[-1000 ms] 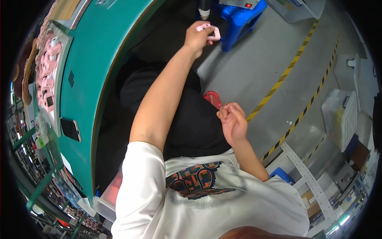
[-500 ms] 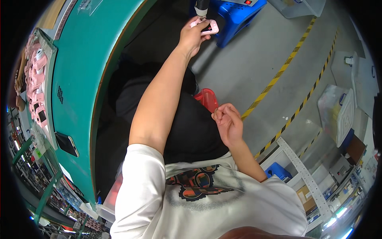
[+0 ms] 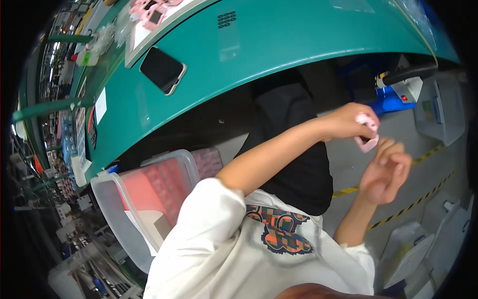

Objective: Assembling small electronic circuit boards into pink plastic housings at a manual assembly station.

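Observation:
A small pink camera [image 3: 368,145] is tilted up on edge in my left hand [image 3: 347,121], its thumb and fingers closed round the body. Just to the right and a little nearer is my right hand [image 3: 383,175], with its fingers curled in toward the thumb. Those fingertips are slightly blurred and come close to the camera's lower edge; whether they touch it, or pinch something small, I cannot make out. Both hands are in the air over the floor, past my black-trousered leg.
A green table [image 3: 199,104] curves across the far side, bearing a phone [image 3: 162,70] and a tray [image 3: 135,50] of pink cameras. A black flexible hose [image 3: 411,74] rises from a machine over a blue stool [image 3: 391,103]. Clear bins [image 3: 130,238] stand at left and right.
My view has turned left toward the table. My left hand has drawn the pink camera back from the hose's end, and my two hands have come close together.

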Demonstrator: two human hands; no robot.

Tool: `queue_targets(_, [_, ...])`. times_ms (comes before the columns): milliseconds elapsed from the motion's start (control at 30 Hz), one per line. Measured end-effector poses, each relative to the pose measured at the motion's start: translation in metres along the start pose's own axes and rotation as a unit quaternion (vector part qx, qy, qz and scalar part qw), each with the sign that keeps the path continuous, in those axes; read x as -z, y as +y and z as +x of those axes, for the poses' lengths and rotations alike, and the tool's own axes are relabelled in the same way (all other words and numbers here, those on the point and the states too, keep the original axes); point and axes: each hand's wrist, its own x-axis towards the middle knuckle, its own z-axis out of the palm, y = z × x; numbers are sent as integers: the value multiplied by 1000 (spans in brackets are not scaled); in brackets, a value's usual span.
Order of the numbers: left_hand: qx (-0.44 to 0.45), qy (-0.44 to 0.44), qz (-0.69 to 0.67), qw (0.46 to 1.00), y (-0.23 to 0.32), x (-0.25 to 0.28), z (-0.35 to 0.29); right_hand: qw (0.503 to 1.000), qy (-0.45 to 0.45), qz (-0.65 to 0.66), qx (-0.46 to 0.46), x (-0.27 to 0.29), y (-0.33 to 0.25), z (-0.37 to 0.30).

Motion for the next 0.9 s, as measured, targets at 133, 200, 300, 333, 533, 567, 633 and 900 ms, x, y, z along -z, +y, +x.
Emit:
queue_targets(133, [-7, 106, -160, 981, 12, 35, -121, 987, -110, -111, -34, -81, 34, 86])
queue_targets(200, [-10, 164, -141, 976, 4, 57, -169, 916, -274, -293, 25, -125, 76, 127])
queue_targets(300, [-34, 226, -153, 961, 5, 69, -215, 790, -290, -513, 171, -168, 155, 157])
queue_targets(333, [-58, 243, -161, 955, 4, 71, -226, 785, -297, -515, 175, -169, 156, 156])
queue_targets(533, [-144, 322, -150, 924, 6, 68, -234, 726, -403, -527, 183, -149, 134, 139])
queue_targets(567, [-164, 316, -156, 922, 11, 72, -231, 731, -419, -507, 180, -146, 121, 131])
queue_targets(633, [-202, 303, -166, 916, 17, 78, -224, 744, -447, -466, 171, -140, 104, 118])
queue_targets(900, [-187, 305, -141, 923, 28, 71, -186, 777, -431, -422, 178, -118, 101, 99])
